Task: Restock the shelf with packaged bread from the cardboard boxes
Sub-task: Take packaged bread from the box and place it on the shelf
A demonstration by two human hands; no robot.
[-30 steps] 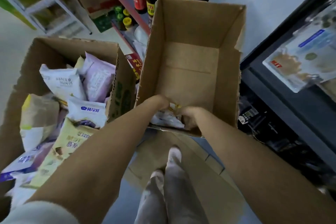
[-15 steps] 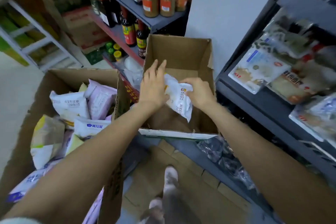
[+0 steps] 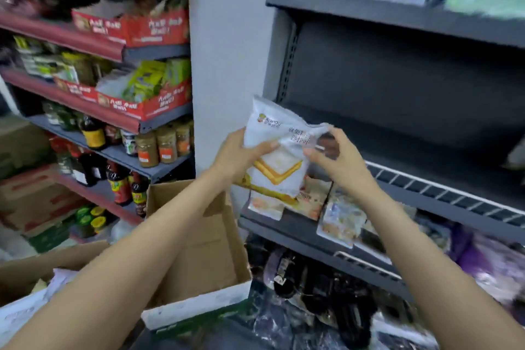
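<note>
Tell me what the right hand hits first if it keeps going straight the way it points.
The right hand points up and left, so it meets the bread packet it already pinches, then likely the left hand; depth is unclear.

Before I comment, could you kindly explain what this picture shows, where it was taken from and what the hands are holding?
There is no machine here: the picture comes from a camera worn on a person's head, looking forward and down at their own bare arms. The left hand and the right hand both grip one white bread packet, held up in front of a dark grey shelf. More packets already lie on the shelf tier just below. Under the arms stands a box that looks empty. A second box shows at the lower left. The shelves on the left hold bottles and jars.
</note>
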